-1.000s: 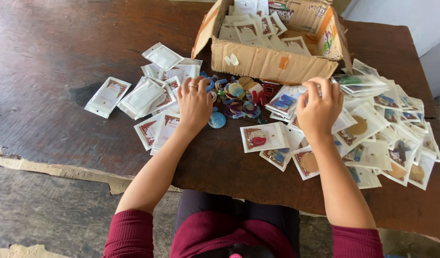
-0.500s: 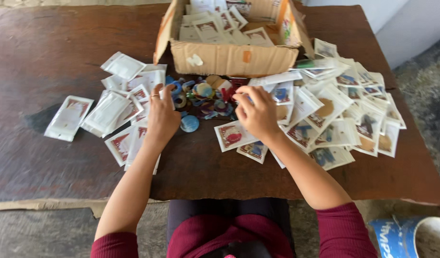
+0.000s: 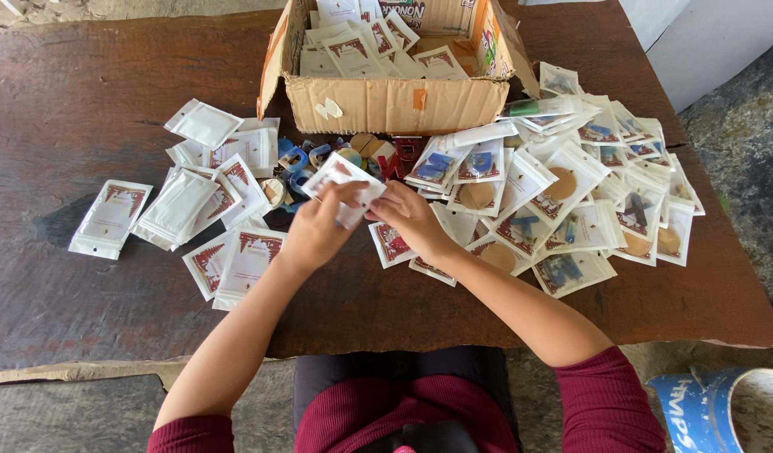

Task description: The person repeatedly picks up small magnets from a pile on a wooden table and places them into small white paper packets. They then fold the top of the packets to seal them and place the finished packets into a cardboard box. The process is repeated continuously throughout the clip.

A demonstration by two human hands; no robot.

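A small white packet was held above the dark wooden counter, pinched between the left hand and the right hand, both grips clenched on it. Loose packets and small coloured pieces were spread around, before an open cardboard box.

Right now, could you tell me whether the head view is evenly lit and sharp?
Head view: soft, even daylight, faint shadows; pale sheen on the dark wooden table; the left hand and right hand, holding a white packet, look slightly motion-blurred; edges bow mildly.
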